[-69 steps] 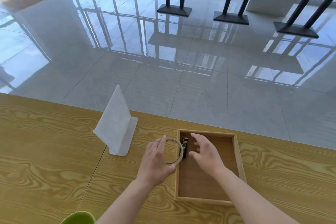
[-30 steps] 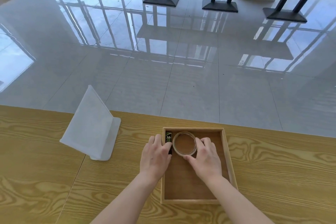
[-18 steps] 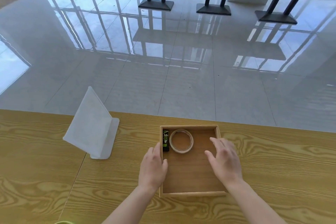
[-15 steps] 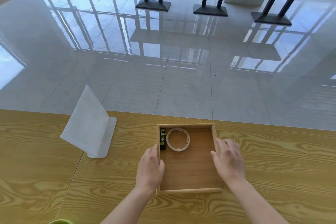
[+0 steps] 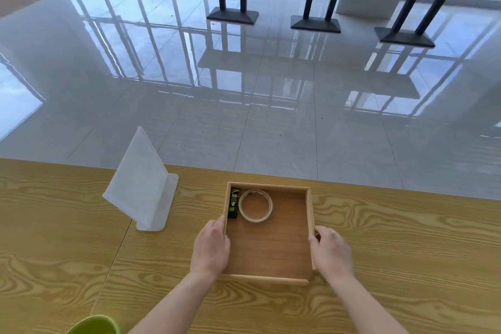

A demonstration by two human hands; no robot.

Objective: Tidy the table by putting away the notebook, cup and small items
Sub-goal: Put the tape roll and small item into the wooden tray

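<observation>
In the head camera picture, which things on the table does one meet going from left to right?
Green cup → white sign stand → left hand → dark lighter → tape roll → right hand.

Tape ring (image 5: pixel 255 205) released into tray (image 5: pixel 310 209); left hand (image 5: pixel 211 247) and right hand (image 5: pixel 331 250) now apparently gripping tray sides.

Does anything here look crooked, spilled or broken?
Nothing stands out. The tape roll and small dark item lie neatly in the wooden tray, both hands gripping its sides. The white stand sits upright.
</observation>
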